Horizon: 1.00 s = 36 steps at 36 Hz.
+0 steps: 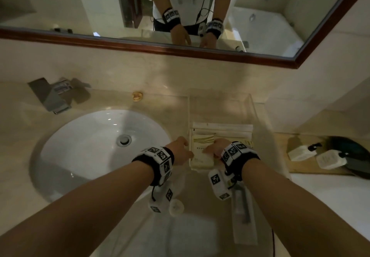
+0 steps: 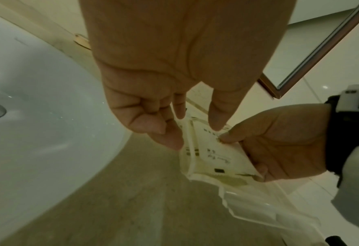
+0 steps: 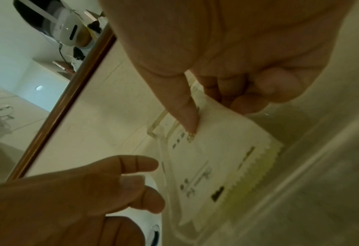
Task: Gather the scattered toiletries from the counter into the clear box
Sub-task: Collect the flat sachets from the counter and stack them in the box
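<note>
A clear box (image 1: 252, 108) stands on the counter right of the sink, with flat white sachets lying in it. My right hand (image 1: 210, 151) is inside the box's near end and pinches a white printed sachet (image 1: 201, 146) between thumb and curled fingers. The right wrist view shows the thumb pressed on that sachet (image 3: 220, 158), which lies low in the box (image 3: 156, 131). My left hand (image 1: 189, 153) is at the box's left wall with fingers relaxed, holding nothing. In the left wrist view its fingertips (image 2: 172, 141) touch the wall's edge beside the sachet (image 2: 212, 153).
A long wrapped toothbrush packet (image 1: 244, 214) and a small round item (image 1: 176, 207) lie on the counter near me. The white sink (image 1: 96, 152) is on the left, the faucet (image 1: 55, 95) behind it. Two white pump bottles (image 1: 302, 153) rest on a wooden tray at right.
</note>
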Each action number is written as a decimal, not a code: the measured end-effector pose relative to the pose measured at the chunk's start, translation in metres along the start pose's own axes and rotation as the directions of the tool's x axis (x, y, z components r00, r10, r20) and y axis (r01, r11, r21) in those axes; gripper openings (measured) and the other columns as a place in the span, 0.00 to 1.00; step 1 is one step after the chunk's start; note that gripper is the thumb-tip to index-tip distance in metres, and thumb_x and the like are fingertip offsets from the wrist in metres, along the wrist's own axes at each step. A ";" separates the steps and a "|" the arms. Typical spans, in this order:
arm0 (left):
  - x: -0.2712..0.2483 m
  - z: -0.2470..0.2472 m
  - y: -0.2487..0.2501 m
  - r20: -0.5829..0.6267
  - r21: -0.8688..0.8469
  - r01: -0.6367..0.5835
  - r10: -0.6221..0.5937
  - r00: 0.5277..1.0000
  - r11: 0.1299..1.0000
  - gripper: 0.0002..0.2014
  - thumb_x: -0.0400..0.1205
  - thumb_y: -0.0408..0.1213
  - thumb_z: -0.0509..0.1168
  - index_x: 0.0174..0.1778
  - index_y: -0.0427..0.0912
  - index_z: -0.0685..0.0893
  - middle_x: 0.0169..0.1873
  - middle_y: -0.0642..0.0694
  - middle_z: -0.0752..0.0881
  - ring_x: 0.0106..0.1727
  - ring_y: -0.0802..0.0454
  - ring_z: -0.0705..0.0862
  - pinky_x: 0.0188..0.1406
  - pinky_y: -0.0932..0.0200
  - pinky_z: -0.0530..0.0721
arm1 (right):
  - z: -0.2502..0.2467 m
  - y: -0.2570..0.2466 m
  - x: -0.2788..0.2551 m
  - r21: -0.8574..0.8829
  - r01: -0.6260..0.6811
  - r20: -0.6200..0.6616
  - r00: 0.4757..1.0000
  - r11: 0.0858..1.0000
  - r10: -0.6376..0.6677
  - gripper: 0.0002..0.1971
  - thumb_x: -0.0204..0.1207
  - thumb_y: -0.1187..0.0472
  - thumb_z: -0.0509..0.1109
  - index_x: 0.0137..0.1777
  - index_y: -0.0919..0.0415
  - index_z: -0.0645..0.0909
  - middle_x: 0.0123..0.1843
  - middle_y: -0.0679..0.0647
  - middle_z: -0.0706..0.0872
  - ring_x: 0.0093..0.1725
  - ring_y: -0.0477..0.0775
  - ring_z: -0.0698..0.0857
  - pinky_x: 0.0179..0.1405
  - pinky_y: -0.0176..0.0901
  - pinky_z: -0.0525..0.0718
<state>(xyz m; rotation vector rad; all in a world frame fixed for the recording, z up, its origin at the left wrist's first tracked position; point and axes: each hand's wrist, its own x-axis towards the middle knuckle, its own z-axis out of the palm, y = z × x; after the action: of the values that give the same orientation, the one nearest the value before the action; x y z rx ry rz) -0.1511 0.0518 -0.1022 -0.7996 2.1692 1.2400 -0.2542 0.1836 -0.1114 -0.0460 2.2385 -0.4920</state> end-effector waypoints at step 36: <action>-0.052 0.039 0.036 0.078 0.357 -0.380 0.378 0.922 0.853 0.18 0.81 0.43 0.63 0.67 0.51 0.74 0.53 0.48 0.83 0.47 0.49 0.80 0.45 0.57 0.79 | -0.020 0.041 -0.085 -0.028 0.244 -0.004 0.970 0.969 -0.244 0.06 0.78 0.58 0.68 0.42 0.58 0.80 0.37 0.53 0.82 0.35 0.50 0.80 0.27 0.37 0.73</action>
<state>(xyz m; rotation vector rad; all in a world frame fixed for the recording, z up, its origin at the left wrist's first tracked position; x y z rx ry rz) -0.1350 0.1131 -0.0641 -0.2147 2.5303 0.9495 -0.2081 0.2450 -0.0532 -0.3378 2.2579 -0.5940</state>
